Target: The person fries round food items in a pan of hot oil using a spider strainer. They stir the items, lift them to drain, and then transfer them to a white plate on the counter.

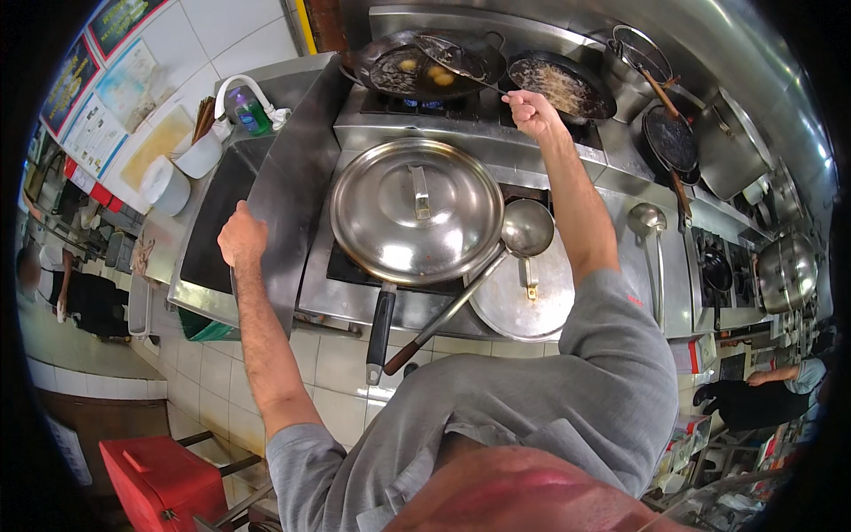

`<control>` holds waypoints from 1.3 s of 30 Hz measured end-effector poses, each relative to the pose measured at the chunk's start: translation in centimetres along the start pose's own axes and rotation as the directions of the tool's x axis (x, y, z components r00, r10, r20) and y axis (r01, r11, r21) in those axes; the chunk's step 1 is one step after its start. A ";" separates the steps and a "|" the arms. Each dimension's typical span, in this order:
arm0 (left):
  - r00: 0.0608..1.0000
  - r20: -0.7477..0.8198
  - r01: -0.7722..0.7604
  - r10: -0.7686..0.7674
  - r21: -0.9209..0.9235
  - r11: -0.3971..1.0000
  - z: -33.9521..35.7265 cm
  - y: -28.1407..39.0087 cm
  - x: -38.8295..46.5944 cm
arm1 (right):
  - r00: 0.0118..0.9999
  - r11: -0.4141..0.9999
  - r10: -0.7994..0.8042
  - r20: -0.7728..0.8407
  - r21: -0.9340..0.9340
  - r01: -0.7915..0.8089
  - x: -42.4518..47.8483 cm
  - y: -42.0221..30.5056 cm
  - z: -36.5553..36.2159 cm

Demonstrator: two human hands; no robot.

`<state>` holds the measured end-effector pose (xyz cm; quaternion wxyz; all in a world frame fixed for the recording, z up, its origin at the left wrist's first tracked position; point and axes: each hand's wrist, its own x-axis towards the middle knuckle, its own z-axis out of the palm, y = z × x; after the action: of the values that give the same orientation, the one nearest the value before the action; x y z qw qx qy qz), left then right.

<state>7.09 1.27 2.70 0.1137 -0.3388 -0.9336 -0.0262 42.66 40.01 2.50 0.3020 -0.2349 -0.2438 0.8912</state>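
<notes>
My right hand [532,113] grips the thin handle of a round wire-mesh skimmer [453,57], held over a large black wok [372,56] on a lit gas burner. Several golden pieces of food [440,75] float in the dark oil there. My left hand [243,238] is closed at the upright steel side panel beside the sink; whether it grips the edge cannot be told. Between my arms a frying pan with a black handle [381,329] lies under a domed steel lid [417,213]. A steel ladle [527,228] rests to its right, over a flat round lid [532,312].
A second pan [562,83] with bubbling oil stands right of the wok. Steel pots [733,146] and a small black pan [671,143] line the back right. At left are a sink [223,219], a white faucet [243,83] and a green soap bottle [251,114]. Two people stand farther off.
</notes>
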 end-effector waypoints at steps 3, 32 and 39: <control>1.000 -0.006 0.000 -0.001 -0.008 1.000 0.1 0.0 0.0 | 0.999 0.998 -0.035 -0.028 -0.049 0.034 0.9 -0.6 -0.3; 0.999 0.027 0.020 -0.020 -0.009 1.000 0.2 0.1 0.1 | 0.996 0.983 -0.030 0.088 -0.177 0.045 5.8 1.6 3.5; 0.994 0.093 0.050 -0.050 -0.006 0.999 -0.6 0.5 0.1 | 0.993 0.997 0.048 0.108 -0.064 -0.041 6.9 1.2 2.8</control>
<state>7.46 1.58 3.27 0.0680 -0.3166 -0.9460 -0.0172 35.70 42.81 2.12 0.2607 -0.2003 -0.2821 0.9013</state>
